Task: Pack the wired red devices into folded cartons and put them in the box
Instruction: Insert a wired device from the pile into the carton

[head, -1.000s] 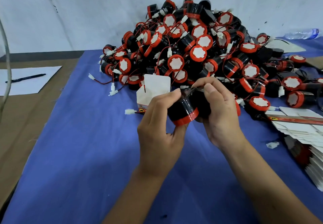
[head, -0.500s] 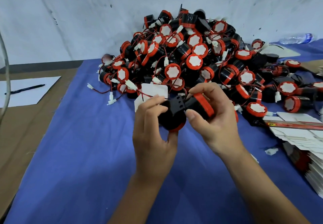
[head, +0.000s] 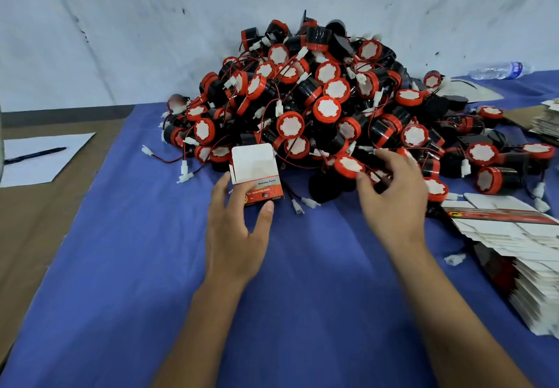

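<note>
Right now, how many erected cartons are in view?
1: the open carton stands on the blue cloth before the device pile, left hand around it. Others may be hidden.

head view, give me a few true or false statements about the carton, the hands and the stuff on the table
1. The left hand grips the folded carton. True.
2. The carton's top flap is closed. False: it stands open, white inside showing.
3. The right hand reaches into the pile of red devices. True.
4. The pen lies on the blue cloth. False: it lies on a white paper sheet on the left.
5. The flat cartons are stacked to the left of the hands. False: they sit on the right.
</note>
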### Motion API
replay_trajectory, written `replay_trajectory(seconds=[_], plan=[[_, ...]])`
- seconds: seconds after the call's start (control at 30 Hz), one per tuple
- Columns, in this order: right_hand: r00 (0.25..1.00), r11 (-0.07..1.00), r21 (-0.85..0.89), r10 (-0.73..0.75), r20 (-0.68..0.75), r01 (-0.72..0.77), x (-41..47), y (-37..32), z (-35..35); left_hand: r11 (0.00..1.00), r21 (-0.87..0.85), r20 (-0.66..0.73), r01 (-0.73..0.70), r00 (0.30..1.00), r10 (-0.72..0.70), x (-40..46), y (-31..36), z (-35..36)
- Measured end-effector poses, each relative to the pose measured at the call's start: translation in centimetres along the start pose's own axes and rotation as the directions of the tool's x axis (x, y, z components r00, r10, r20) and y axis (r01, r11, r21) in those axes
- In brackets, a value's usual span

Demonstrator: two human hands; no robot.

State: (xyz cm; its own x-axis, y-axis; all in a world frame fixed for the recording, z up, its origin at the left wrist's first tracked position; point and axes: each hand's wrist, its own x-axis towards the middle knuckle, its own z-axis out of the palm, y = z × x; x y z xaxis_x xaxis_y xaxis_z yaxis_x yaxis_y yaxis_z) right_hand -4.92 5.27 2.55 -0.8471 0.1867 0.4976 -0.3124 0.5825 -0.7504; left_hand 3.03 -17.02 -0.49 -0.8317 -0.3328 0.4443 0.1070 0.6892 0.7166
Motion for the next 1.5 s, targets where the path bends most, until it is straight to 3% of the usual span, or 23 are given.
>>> replay_trajectory(seconds=[0.07,0.13,0.23,0.3,0.37,0.47,0.6,0.7,0.8,0.9,1.0,1.07,1.13,1.23,1.37,1.5], plan=[[0.988,0.997,-0.078,-0.001,-0.157,-0.012,0.4,0.5,-0.7,1.0,-0.001,-0.014,0.002,1.0,-0.002,0.0,-0.2,0.3],[0.982,0.964,-0.249,0.048,-0.18,-0.093,0.5,0.9,-1.0,1.0,0.022,-0.058,0.019,0.998,-0.017,-0.1,-0.4,0.5],[0.979,0.815,-0.554,0.205,-0.001,-0.171,0.3,1.2,-0.9,1.0,0.016,-0.117,-0.007,0.993,0.009,0.1,-0.7,0.6],[0.94,0.764,-0.622,0.314,0.131,-0.168,0.2,1.1,-1.1,1.0,0.02,-0.049,-0.007,0.999,0.008,0.2,-0.9,0.6],[0.923,0.77,-0.622,0.33,0.2,-0.14,0.2,1.5,-1.4,0.998,0.061,0.045,0.024,0.999,-0.027,0.2,-1.0,0.7],[0.963,0.846,-0.519,0.227,0.143,-0.123,0.3,1.6,-1.5,0.993,0.086,0.063,0.08,0.994,-0.086,0.0,-0.8,1.0],[0.985,0.958,-0.276,0.025,-0.168,-0.072,0.7,0.8,-1.7,0.995,0.094,-0.06,0.019,0.998,-0.013,0.0,0.0,0.4],[0.955,0.99,0.142,0.057,-0.29,-0.016,0.3,-0.3,-1.5,0.984,0.176,-0.103,-0.013,0.994,0.031,-0.4,0.7,-0.3],[0.984,0.818,0.57,0.151,-0.09,-0.073,-0.1,-1.5,-1.6,0.982,0.185,-0.101,-0.033,0.993,0.053,-1.0,1.2,-0.7],[0.996,0.742,0.666,0.037,0.079,-0.08,0.1,-2.1,-1.7,0.995,0.091,-0.106,-0.027,0.994,0.036,-1.1,1.3,-1.1],[0.936,0.504,0.823,-0.075,0.345,-0.263,-0.6,-3.5,-1.6,1.0,0.021,-0.105,0.006,0.994,-0.004,-0.9,0.9,-1.1],[0.877,0.486,0.818,-0.189,0.441,-0.306,-1.4,-4.4,-1.3,0.999,-0.019,-0.091,0.043,0.995,-0.045,-0.8,0.6,-0.9],[0.845,0.596,0.777,-0.295,0.446,-0.201,-2.8,-5.2,-0.6,0.993,-0.064,-0.135,0.1,0.985,-0.108,-0.7,0.4,-0.9],[0.801,0.713,0.701,-0.421,0.426,0.002,-5.5,-6.5,1.5,0.977,0.006,-0.343,0.215,0.918,-0.2,-0.1,0.0,-1.6],[0.697,0.769,0.618,-0.534,0.479,0.163,-7.9,-6.9,3.9,0.969,0.062,-0.537,0.241,0.826,-0.171,0.5,-0.6,-3.2],[0.744,0.841,0.484,-0.482,0.463,0.243,-7.1,-5.7,4.7,0.97,0.061,-0.591,0.234,0.792,-0.154,0.3,-0.6,-3.5]])
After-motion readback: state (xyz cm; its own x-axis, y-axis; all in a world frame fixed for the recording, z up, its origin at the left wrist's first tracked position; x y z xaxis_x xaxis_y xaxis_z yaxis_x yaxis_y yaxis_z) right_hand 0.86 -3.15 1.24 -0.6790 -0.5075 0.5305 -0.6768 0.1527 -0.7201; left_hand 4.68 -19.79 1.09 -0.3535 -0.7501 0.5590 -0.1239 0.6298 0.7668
